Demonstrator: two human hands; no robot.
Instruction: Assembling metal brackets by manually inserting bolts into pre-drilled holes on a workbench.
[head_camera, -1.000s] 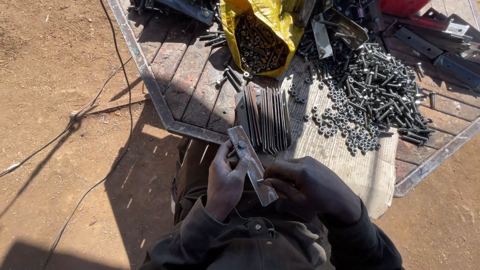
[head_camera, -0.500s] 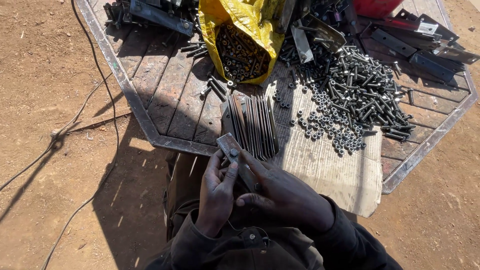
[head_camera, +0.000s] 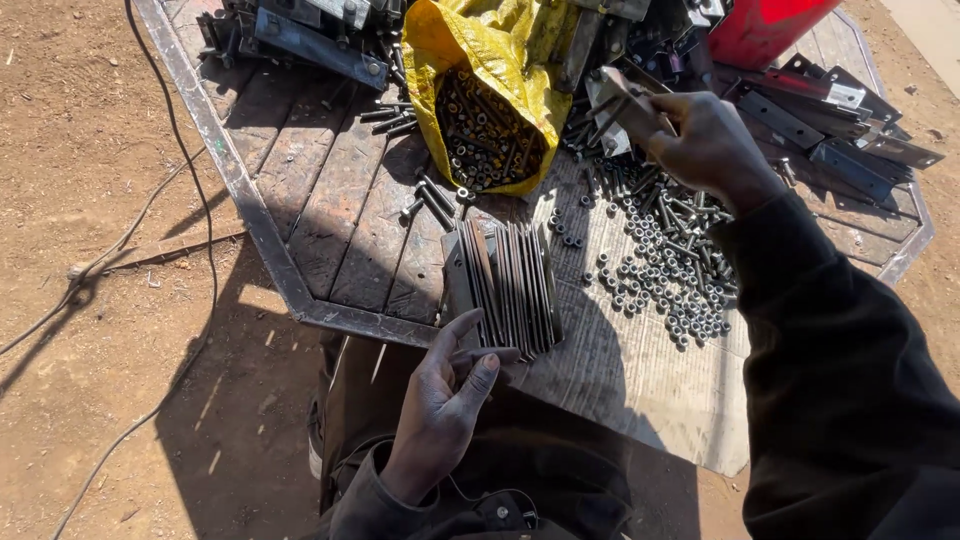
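My left hand (head_camera: 445, 400) is close to my body, fingers apart and holding nothing, with its fingertips at the near end of a stack of flat metal plates (head_camera: 510, 285) standing on edge on the wooden platform. My right hand (head_camera: 705, 145) is stretched out to the far side, over a pile of bolts. It is closed on a flat grey metal plate (head_camera: 622, 95), held tilted just to the right of the yellow bag.
A yellow bag (head_camera: 470, 50) lies open with bolts inside. Loose nuts and bolts (head_camera: 665, 265) spread to the right of the stack. Metal brackets (head_camera: 850, 140) and a red container (head_camera: 770, 30) sit at the back. The platform's steel edge (head_camera: 235, 185) borders dirt ground crossed by a cable (head_camera: 190, 200).
Both hands held a flat plate together near my body. Now the right hand has reached far out and grips a plate by the bag, and the left hand is free at the stack.
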